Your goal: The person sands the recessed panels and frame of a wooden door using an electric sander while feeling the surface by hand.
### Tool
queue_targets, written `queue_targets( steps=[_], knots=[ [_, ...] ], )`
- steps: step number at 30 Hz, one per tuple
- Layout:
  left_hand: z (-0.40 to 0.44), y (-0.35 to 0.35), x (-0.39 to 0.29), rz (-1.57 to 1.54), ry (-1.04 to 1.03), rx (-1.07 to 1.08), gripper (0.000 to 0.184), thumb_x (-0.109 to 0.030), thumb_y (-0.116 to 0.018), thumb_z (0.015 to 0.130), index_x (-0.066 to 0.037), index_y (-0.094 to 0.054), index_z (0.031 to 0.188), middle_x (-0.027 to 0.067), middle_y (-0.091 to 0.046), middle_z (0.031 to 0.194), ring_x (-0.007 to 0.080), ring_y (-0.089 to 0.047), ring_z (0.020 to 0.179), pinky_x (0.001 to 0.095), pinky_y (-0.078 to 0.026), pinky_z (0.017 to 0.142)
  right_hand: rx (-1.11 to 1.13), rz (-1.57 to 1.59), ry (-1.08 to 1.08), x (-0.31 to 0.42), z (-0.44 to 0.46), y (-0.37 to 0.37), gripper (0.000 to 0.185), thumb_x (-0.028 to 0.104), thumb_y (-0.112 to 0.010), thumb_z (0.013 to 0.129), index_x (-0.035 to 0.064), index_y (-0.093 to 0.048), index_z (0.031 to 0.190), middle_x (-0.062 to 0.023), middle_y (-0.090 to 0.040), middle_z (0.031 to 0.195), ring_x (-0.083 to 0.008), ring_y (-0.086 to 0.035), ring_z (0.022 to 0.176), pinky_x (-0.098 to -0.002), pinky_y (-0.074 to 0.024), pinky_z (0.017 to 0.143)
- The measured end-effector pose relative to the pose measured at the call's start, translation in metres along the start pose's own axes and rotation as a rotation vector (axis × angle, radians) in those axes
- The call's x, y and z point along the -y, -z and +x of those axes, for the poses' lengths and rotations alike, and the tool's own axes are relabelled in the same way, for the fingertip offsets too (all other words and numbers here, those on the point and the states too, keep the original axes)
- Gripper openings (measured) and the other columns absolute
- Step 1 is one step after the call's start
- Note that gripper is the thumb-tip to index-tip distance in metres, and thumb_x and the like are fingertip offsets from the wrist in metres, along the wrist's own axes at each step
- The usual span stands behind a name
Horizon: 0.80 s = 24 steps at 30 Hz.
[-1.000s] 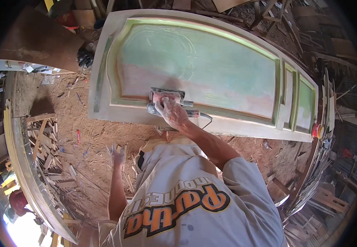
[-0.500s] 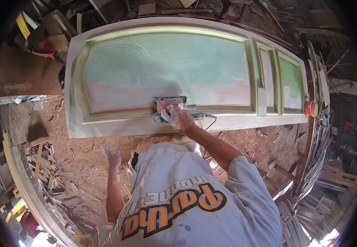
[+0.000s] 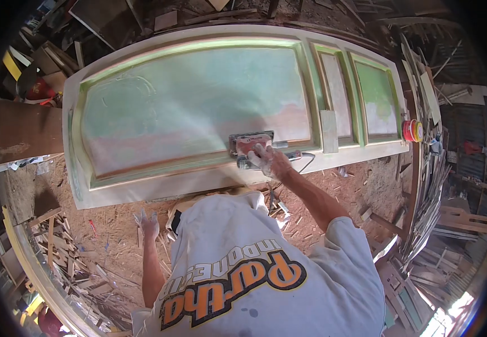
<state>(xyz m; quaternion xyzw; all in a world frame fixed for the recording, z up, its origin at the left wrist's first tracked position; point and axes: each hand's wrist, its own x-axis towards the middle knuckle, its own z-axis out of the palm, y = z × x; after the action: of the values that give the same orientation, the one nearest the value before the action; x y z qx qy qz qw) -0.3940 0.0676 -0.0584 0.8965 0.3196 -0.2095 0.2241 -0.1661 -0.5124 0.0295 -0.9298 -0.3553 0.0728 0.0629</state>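
My right hand (image 3: 270, 161), dusted white, is wrapped over a red and grey power sander (image 3: 251, 145). The sander's flat pad lies on the lower part of the large panel of a door (image 3: 198, 90), whose surface is green with pinkish patches. A dark cord loops off the sander's right side. My left hand (image 3: 149, 226), also dusty, hangs below the door's near edge with its fingers apart and nothing in it. A short pale block (image 3: 329, 131) lies across the door frame to the right of the sander.
A red and yellow tin (image 3: 412, 131) is by the door's right end. Wood scraps (image 3: 80, 264) are heaped at the lower left, and stacked strips (image 3: 423, 208) stand at the right. A brown board (image 3: 19, 132) is at the left. Part of a person (image 3: 48, 321) shows at the lower left edge.
The sander, with my right hand on it, has moved right along the panel. The door has shifted left in view as the camera turned. My left hand stays low and spread.
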Motion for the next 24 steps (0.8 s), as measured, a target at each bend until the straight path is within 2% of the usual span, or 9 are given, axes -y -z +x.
queue_targets(
  steps=[2, 3, 6, 7, 8, 11, 14, 18, 24],
  knots=[
    [0.0, -0.009, -0.004, 0.028, 0.002, -0.006, 0.091, -0.044, -0.077, 0.105, 0.003, -0.04, 0.174, 0.0449, -0.022, 0.179, 0.0538, -0.017, 0.172, 0.0545, -0.014, 0.142, 0.034, -0.05, -0.031, -0.026, -0.024, 0.004, 0.051, 0.013, -0.071, 0.094, 0.0173, -0.053, 0.142, -0.0199, -0.062, 0.139, -0.0436, -0.075, 0.103, -0.0493, -0.0691, 0.067],
    [0.0, -0.012, -0.005, 0.054, 0.007, -0.013, 0.091, -0.044, -0.078, 0.105, 0.002, -0.04, 0.174, 0.045, -0.022, 0.179, 0.0544, -0.017, 0.172, 0.0547, -0.015, 0.142, 0.04, -0.068, -0.033, -0.042, -0.037, -0.003, 0.058, 0.013, -0.076, 0.09, 0.0178, -0.052, 0.143, -0.0215, -0.062, 0.141, -0.0446, -0.075, 0.103, -0.0486, -0.0693, 0.067],
    [-0.003, -0.014, -0.015, 0.037, 0.006, 0.001, 0.092, -0.044, -0.078, 0.104, 0.0, -0.039, 0.175, 0.0453, -0.02, 0.18, 0.0551, -0.017, 0.171, 0.0558, -0.015, 0.142, 0.034, -0.051, -0.035, -0.08, -0.07, -0.004, 0.066, 0.011, -0.081, 0.086, 0.018, -0.05, 0.144, -0.0223, -0.063, 0.141, -0.0451, -0.075, 0.105, -0.0497, -0.0691, 0.069],
    [-0.005, -0.013, -0.017, 0.04, 0.008, -0.002, 0.092, -0.044, -0.078, 0.104, 0.0, -0.039, 0.175, 0.0453, -0.02, 0.18, 0.0551, -0.017, 0.171, 0.0558, -0.015, 0.142, 0.027, -0.098, -0.047, -0.09, -0.08, -0.005, 0.075, 0.011, -0.088, 0.078, 0.0177, -0.05, 0.143, -0.0211, -0.062, 0.144, -0.0441, -0.074, 0.109, -0.0493, -0.0696, 0.074],
    [-0.007, -0.013, -0.019, 0.032, 0.004, -0.003, 0.092, -0.044, -0.078, 0.104, -0.001, -0.039, 0.176, 0.0454, -0.02, 0.18, 0.055, -0.017, 0.171, 0.0562, -0.014, 0.142, 0.026, -0.093, -0.046, -0.1, -0.089, -0.005, 0.075, 0.011, -0.088, 0.078, 0.0177, -0.05, 0.143, -0.0211, -0.062, 0.144, -0.0441, -0.074, 0.109, -0.0493, -0.0696, 0.074],
    [-0.009, -0.013, -0.018, 0.024, -0.016, -0.009, 0.093, -0.044, -0.079, 0.103, -0.004, -0.038, 0.177, 0.0457, -0.02, 0.179, 0.0548, -0.016, 0.172, 0.0569, -0.013, 0.142, 0.106, -0.139, -0.075, -0.124, -0.112, 0.004, 0.09, 0.018, -0.098, 0.068, 0.0165, -0.052, 0.145, -0.0184, -0.059, 0.15, -0.0422, -0.072, 0.117, -0.0492, -0.0694, 0.086],
    [-0.004, -0.019, -0.009, 0.041, -0.034, -0.015, 0.094, -0.045, -0.08, 0.102, -0.005, -0.038, 0.177, 0.046, -0.02, 0.179, 0.0547, -0.015, 0.172, 0.0576, -0.011, 0.141, 0.163, -0.101, -0.105, -0.142, -0.126, 0.008, 0.092, 0.019, -0.099, 0.068, 0.0163, -0.052, 0.147, -0.018, -0.059, 0.15, -0.0414, -0.071, 0.117, -0.0503, -0.0688, 0.088],
    [0.0, -0.022, -0.004, 0.053, -0.059, -0.017, 0.097, -0.047, -0.08, 0.102, -0.005, -0.038, 0.177, 0.0467, -0.021, 0.179, 0.0552, -0.014, 0.172, 0.0599, -0.009, 0.141, 0.109, -0.097, -0.062, -0.148, -0.128, 0.005, 0.093, 0.019, -0.099, 0.067, 0.0177, -0.052, 0.147, -0.019, -0.06, 0.149, -0.0418, -0.07, 0.12, -0.0497, -0.0685, 0.089],
    [-0.005, -0.019, -0.01, 0.09, -0.031, 0.029, 0.095, -0.048, -0.078, 0.104, -0.002, -0.038, 0.176, 0.0461, -0.028, 0.176, 0.0558, -0.017, 0.171, 0.058, -0.013, 0.141, 0.101, -0.063, -0.061, -0.104, -0.09, -0.002, 0.092, 0.019, -0.096, 0.069, 0.0189, -0.052, 0.149, -0.0219, -0.062, 0.15, -0.0452, -0.07, 0.12, -0.0523, -0.0695, 0.082]
  ],
)
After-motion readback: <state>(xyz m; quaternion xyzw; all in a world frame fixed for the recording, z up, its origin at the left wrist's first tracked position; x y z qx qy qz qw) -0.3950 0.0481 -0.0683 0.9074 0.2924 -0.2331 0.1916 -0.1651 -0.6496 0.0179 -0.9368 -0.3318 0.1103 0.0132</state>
